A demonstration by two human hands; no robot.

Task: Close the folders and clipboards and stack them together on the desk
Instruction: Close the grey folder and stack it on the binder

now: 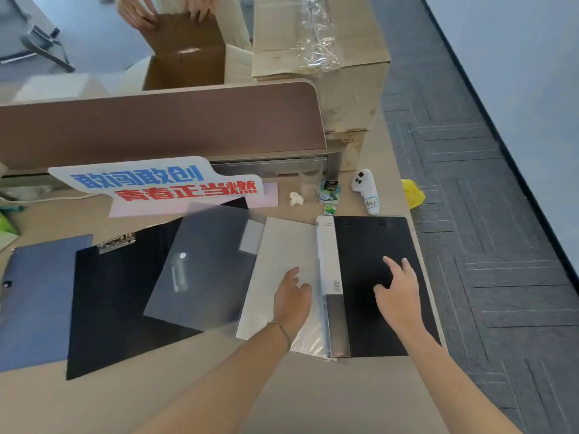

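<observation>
An open display folder lies mid-desk: its grey translucent cover [203, 267] is lifted and blurred, and its white sleeve pages [282, 255] show beside it. My left hand [291, 300] rests on those pages with fingers spread. My right hand [396, 292] lies open on a closed black clipboard [372, 245] at the right, near the desk edge. An open black clipboard [109, 308] with a metal clip [116, 242] lies left of the folder. A blue folder [34, 296] lies at the far left.
A white sign with blue and red characters [163, 183] leans by the brown divider [156, 126]. A white controller [365, 189], a green packet [329, 191] and a clear cup [310, 178] sit behind the folders. Cardboard boxes [319, 36] stand beyond, where another person's hands [138, 10] hold a box.
</observation>
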